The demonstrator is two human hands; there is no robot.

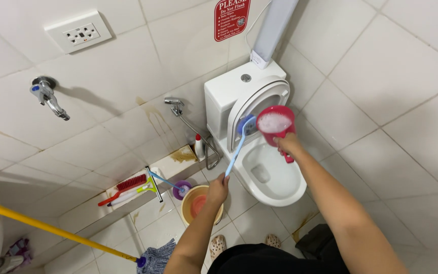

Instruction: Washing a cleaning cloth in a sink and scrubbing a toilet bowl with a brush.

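Observation:
My left hand (218, 189) grips the end of a long blue toilet brush (237, 148); its blue head presses against the raised white lid of the toilet (272, 172). My right hand (287, 144) holds a red dipper (275, 124) by its handle, tilted over the bowl, with foamy water inside. The toilet's seat and lid stand up against the white tank (229, 91). Both arms reach forward over the bowl.
A beige bucket (193, 205) with a pink dipper inside stands left of the toilet. A red scrub brush (128, 185) and other brushes lie on a low ledge. A yellow mop handle (51, 228) crosses the lower left. A wall tap (46, 96) and spray hose (178, 109) hang on the tiled wall.

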